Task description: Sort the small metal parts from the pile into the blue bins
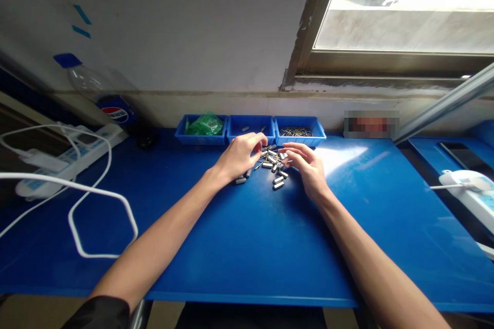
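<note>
A scattered pile of small silvery metal pieces (275, 164) lies on the blue table (247, 247) in front of three blue trays. My left hand (239, 155) rests at the pile's left edge, fingers curled over a few pieces. My right hand (306, 167) sits at the pile's right edge, its fingers bent and reaching into the pieces. What either hand pinches is too small to make out.
Left tray (200, 131) holds a green bag, middle tray (250, 129) a few loose parts, right tray (300, 131) many thin pins. A power strip (69, 157) with white cables and a plastic bottle (100, 95) lie at left. Another white device (469, 190) sits at right.
</note>
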A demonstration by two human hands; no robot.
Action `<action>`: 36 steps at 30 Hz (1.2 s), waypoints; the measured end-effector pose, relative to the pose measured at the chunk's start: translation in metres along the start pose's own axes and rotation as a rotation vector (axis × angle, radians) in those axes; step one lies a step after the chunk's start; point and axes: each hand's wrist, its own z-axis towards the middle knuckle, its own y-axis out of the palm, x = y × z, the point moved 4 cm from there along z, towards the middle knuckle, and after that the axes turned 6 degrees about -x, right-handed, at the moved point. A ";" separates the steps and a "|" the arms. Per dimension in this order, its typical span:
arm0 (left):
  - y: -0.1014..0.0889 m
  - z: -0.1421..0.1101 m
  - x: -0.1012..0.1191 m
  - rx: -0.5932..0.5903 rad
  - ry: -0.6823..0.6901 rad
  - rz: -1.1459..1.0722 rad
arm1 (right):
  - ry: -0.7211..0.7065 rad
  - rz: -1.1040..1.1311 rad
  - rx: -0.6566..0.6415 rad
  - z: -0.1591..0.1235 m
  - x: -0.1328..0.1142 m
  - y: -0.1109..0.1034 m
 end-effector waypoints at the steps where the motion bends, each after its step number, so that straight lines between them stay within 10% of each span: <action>1: -0.001 0.000 0.002 0.023 0.021 -0.005 | 0.002 0.001 -0.004 0.000 0.000 0.000; 16: 0.007 -0.003 0.012 -0.055 0.118 0.017 | 0.062 -0.024 -0.138 0.000 0.005 0.008; 24: 0.012 -0.005 -0.007 -0.135 -0.137 0.105 | -0.026 0.009 0.097 0.002 0.000 -0.006; 36: 0.027 -0.005 -0.019 -0.128 -0.178 0.079 | -0.044 -0.052 0.042 0.001 0.001 -0.003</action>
